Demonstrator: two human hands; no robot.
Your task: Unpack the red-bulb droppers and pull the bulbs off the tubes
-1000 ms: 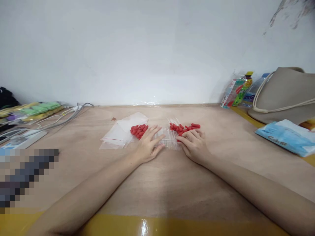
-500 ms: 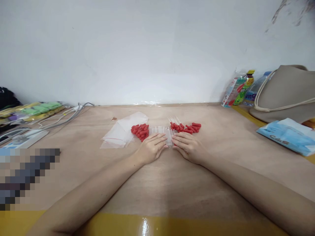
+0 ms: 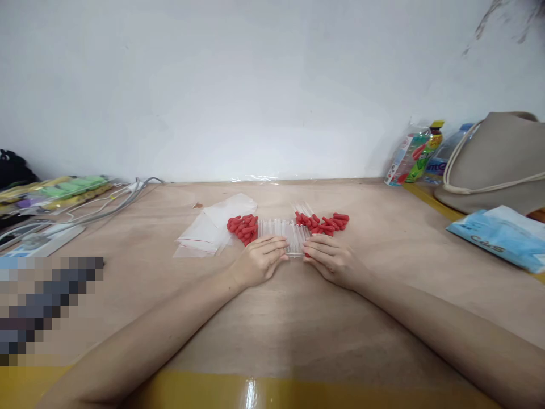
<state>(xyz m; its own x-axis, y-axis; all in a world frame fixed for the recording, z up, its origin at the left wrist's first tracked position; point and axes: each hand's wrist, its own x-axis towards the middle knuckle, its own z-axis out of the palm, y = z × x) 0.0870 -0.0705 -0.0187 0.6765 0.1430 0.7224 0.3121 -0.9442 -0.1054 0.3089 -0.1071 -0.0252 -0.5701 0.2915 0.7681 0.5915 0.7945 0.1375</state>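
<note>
My left hand (image 3: 264, 258) is closed, its fingers pressed together around the left end of a clear thin tube (image 3: 296, 255). On the right end of that tube shows a bit of red, where my right hand (image 3: 332, 258) pinches it, so it looks like a dropper with a red rubber bulb. Just behind both hands lies a row of clear glass tubes (image 3: 276, 227), side by side. A pile of red rubber bulbs (image 3: 242, 227) sits left of the row. To its right, several droppers with red bulbs (image 3: 327, 226) lie together. My fingers hide part of the held tube.
Clear zip bags (image 3: 213, 224) lie left of the bulbs. Cables and a power strip (image 3: 63, 238) are at the far left, near packs of green and yellow items (image 3: 76, 187). At right stand bottles (image 3: 419, 150), a beige bag (image 3: 502, 159) and a blue tissue pack (image 3: 498, 233).
My right hand has shifted slightly right and towards me, widening the gap between the hands. More of the clear tube shows between them. The left hand stays nearly in place.
</note>
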